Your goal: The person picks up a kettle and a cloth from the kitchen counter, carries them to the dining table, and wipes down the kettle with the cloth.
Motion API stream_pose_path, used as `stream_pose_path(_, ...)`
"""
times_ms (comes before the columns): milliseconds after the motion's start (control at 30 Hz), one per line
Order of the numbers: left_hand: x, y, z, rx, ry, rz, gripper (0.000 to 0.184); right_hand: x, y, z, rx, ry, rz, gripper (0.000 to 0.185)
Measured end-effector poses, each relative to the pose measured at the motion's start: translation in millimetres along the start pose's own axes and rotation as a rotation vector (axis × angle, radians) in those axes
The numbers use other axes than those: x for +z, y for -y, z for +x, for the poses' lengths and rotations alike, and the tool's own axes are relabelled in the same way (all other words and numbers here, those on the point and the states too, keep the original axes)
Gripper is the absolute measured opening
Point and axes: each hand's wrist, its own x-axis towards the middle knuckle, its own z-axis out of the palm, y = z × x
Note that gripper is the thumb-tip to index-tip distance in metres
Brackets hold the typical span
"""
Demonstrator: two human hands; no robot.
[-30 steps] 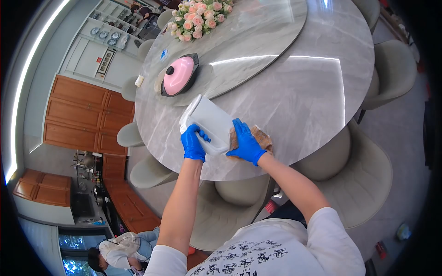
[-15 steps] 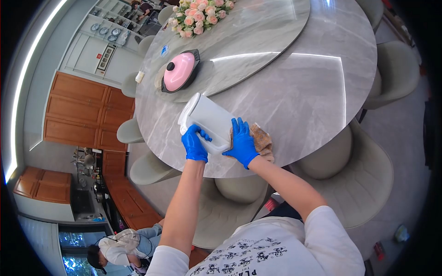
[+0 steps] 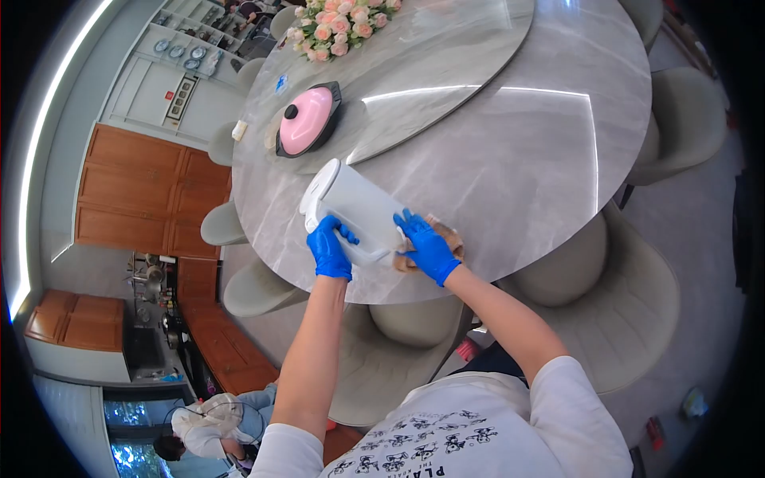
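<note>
Okay, the bunched brown cloth (image 3: 451, 237) sticks out less than half a second ago beside the blue-gloved right hand (image 3: 428, 248), can't tell if it's gripped. Blue-gloved left hand (image 3: 330, 247) clutches the tilted white lidded container (image 3: 362, 209) over the round grey marble-look table (image 3: 526, 175).

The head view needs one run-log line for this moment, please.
left hand: holding white container; right hand: on brown cloth at container; pink-lidded pot: on turntable
</note>
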Motion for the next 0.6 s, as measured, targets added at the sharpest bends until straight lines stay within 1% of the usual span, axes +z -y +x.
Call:
stream_pose_path(67,0,2,0,0.076,-0.014,0.111,0.009,3,-29,-12,0.132,0.053,0.485,0.059)
stream_pose_path(100,2,1,0,0.079,-0.008,0.112,0.009,0,-37,-19,0.13,0.046,0.483,0.059)
stream_pose_path(167,5,2,-1,0.133,-0.074,0.144,0.006,-3,-45,-32,0.417,0.022,0.337,0.042)
stream_pose_path(200,4,3,1,0.128,-0.072,0.146,0.006,-1,-45,-37,0.448,-0.056,0.37,0.04)
stream_pose_path(233,0,4,3,0.112,-0.063,0.114,0.006,1,-44,-42,0.455,-0.058,0.366,0.04)
stream_pose_path(300,0,4,5,0.096,-0.053,0.086,0.006,-4,-29,-39,0.714,-0.091,0.196,0.04)
stream_pose_path(333,-2,4,6,0.087,-0.049,0.073,0.006,-3,-28,-37,0.716,-0.093,0.2,0.04)
stream_pose_path(400,-3,3,6,0.079,-0.046,0.064,0.007,4,-30,-33,0.8,-0.186,0.532,0.04)
stream_pose_path(433,-3,5,5,0.077,-0.055,0.046,0.007,8,-30,-31,0.802,-0.186,0.533,0.04)
stream_pose_path(500,-3,7,2,0.073,-0.064,0.028,0.007,12,-15,-19,0.909,-0.324,0.92,0.028)
stream_pose_path(533,-1,8,-1,0.082,-0.088,0.009,0.007,11,-5,-15,0.91,-0.324,0.92,0.028)
stream_pose_path(600,0,11,-2,0.091,-0.113,-0.01,0.007,3,22,-5,0.962,-0.205,1.329,0.02)
